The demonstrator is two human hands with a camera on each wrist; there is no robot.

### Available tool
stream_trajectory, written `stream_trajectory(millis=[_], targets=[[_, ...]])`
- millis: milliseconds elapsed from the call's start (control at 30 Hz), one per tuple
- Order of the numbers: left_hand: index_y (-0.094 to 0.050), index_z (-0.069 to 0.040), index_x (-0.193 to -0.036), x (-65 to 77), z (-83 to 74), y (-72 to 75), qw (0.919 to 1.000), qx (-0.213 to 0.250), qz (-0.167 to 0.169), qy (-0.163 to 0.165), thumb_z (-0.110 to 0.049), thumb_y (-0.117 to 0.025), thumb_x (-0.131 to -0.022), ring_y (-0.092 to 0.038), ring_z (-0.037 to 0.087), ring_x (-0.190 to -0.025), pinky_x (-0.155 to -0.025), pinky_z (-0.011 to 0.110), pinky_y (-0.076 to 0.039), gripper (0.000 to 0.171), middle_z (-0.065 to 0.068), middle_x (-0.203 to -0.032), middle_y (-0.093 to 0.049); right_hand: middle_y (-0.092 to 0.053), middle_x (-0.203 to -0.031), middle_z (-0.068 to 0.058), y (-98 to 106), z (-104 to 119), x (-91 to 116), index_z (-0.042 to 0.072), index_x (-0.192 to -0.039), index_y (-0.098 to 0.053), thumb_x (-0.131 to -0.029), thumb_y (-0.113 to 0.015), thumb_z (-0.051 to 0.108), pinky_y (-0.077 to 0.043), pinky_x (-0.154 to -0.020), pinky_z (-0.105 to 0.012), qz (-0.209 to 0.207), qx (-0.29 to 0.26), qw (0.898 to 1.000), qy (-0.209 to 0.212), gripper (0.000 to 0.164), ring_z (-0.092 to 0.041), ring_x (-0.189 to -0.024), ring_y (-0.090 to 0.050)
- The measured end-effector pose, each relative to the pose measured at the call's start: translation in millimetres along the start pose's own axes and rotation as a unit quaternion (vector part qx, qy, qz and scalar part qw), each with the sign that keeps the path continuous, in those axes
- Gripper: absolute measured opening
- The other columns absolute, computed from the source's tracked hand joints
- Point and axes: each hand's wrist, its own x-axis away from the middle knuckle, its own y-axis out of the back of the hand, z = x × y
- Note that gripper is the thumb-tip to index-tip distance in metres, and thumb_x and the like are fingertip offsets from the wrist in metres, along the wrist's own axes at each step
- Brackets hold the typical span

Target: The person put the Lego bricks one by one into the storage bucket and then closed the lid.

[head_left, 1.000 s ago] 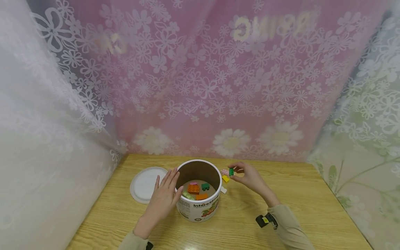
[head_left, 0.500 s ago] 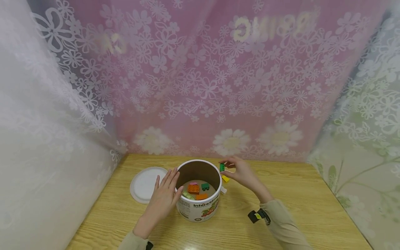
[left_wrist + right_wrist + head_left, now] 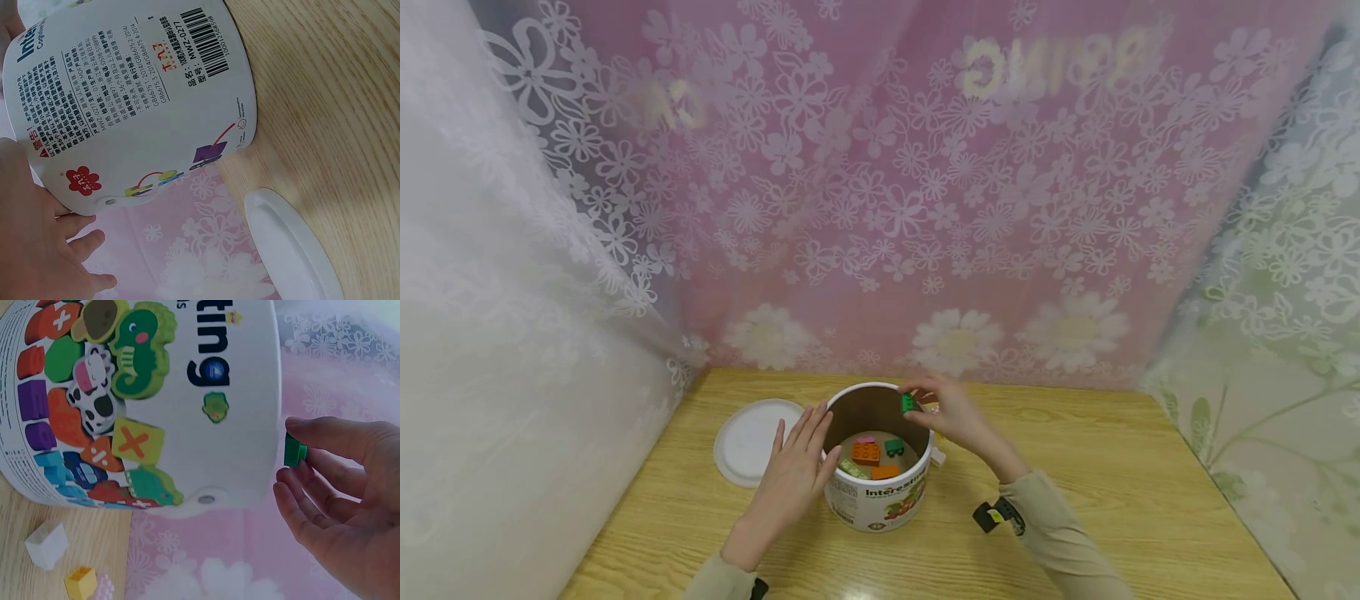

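Observation:
A white printed bucket [image 3: 850,502] stands uncovered on the wooden table. My left hand [image 3: 792,468] rests against its left rim with the fingers stretched out. Between thumb and fingertips, my right hand [image 3: 957,419] pinches a small green toy brick [image 3: 907,404] over the bucket's right rim; the right wrist view shows the same green brick [image 3: 294,450] from the side. Several bricks lie on the bucket's floor: an orange brick [image 3: 865,453], a second orange one near the front, a dark green brick [image 3: 894,447], a light green brick [image 3: 853,468] and a pink piece.
Left of the bucket lies its white round lid [image 3: 751,446]. On the table at the bucket's right are a white brick [image 3: 47,545], a yellow brick [image 3: 80,583] and a pink studded brick [image 3: 104,589]. A flowered curtain hangs behind the table.
My right hand has moved left with the green brick, from beside the bucket to over its right rim. The left hand has stayed in place.

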Motion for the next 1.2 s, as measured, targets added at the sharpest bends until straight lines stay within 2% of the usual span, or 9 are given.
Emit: stream_trajectory(millis=[167, 367, 633, 800, 967, 1067, 1200], targets=[[-0.042, -0.002, -0.154, -0.3, 0.2, -0.4, 1.0, 0.0, 0.0, 0.001, -0.034, -0.053, -0.105, -0.03, 0.033, -0.151, -0.119, 0.066, -0.017, 0.06, 0.012, -0.164, -0.033, -0.064, -0.114, -0.009, -7.7, 4.0, -3.1, 0.008, -0.124, -0.069, -0.089, -0.078, 0.007, -0.057, -0.09, -0.045, 0.01, 0.002, 1.0, 0.005, 0.037, -0.029, -0.099, -0.066], [-0.042, -0.003, -0.154, -0.9, -0.1, -0.1, 1.0, -0.005, 0.001, 0.002, -0.042, -0.046, -0.107, -0.028, 0.031, -0.152, -0.119, 0.065, -0.017, 0.061, 0.011, -0.163, -0.033, -0.063, -0.11, -0.007, -15.6, 4.9, -3.5, 0.008, -0.124, -0.069, -0.088, -0.078, 0.006, -0.056, -0.09, -0.047, 0.019, 0.009, 1.0, 0.001, 0.038, -0.031, -0.099, -0.065], [-0.042, -0.002, -0.154, -0.9, -0.4, 0.1, 1.0, -0.008, 0.002, 0.001, -0.041, -0.047, -0.107, -0.029, 0.032, -0.151, -0.119, 0.066, -0.018, 0.061, 0.011, -0.163, -0.034, -0.064, -0.113, -0.01, -20.1, 3.8, -2.3, 0.006, -0.124, -0.068, -0.088, -0.078, 0.004, -0.056, -0.088, -0.049, 0.02, 0.008, 1.0, 0.01, 0.038, -0.036, -0.1, -0.065], [-0.042, -0.003, -0.154, -0.8, -0.4, 0.1, 1.0, -0.001, 0.002, 0.005, -0.038, -0.051, -0.106, -0.029, 0.032, -0.151, -0.119, 0.065, -0.016, 0.06, 0.011, -0.163, -0.034, -0.064, -0.114, -0.008, -23.3, 1.9, -2.7, 0.007, -0.125, -0.068, -0.088, -0.078, 0.005, -0.057, -0.089, -0.044, 0.018, 0.012, 1.0, 0.014, 0.038, -0.03, -0.1, -0.065], [-0.041, -0.003, -0.154, -0.7, 0.5, -1.5, 1.0, -0.006, 0.004, 0.006, -0.038, -0.05, -0.107, -0.027, 0.031, -0.152, -0.119, 0.065, -0.017, 0.06, 0.011, -0.164, -0.033, -0.065, -0.119, -0.015, -25.2, 1.8, -1.7, 0.003, -0.128, -0.066, -0.09, -0.077, 0.004, -0.055, -0.093, -0.046, 0.019, -0.006, 1.0, 0.017, 0.04, -0.032, -0.106, -0.065], [-0.042, -0.003, -0.154, -0.7, 1.0, -2.4, 1.0, -0.007, 0.002, 0.006, -0.038, -0.051, -0.106, -0.027, 0.03, -0.152, -0.119, 0.066, -0.018, 0.06, 0.011, -0.164, -0.033, -0.065, -0.122, -0.018, -25.4, 1.3, -0.6, 0.003, -0.129, -0.066, -0.093, -0.074, 0.006, -0.055, -0.094, -0.048, 0.012, -0.016, 1.0, 0.015, 0.037, -0.033, -0.108, -0.065], [-0.043, -0.002, -0.153, -0.7, 1.6, -3.1, 1.0, -0.001, -0.005, 0.004, -0.035, -0.054, -0.105, -0.03, 0.032, -0.151, -0.118, 0.067, -0.018, 0.059, 0.011, -0.163, -0.034, -0.067, -0.123, -0.014, -24.4, 0.2, 0.9, 0.009, -0.127, -0.068, -0.096, -0.07, 0.008, -0.055, -0.094, -0.048, -0.014, -0.031, 0.999, 0.01, 0.032, -0.029, -0.108, -0.068]])
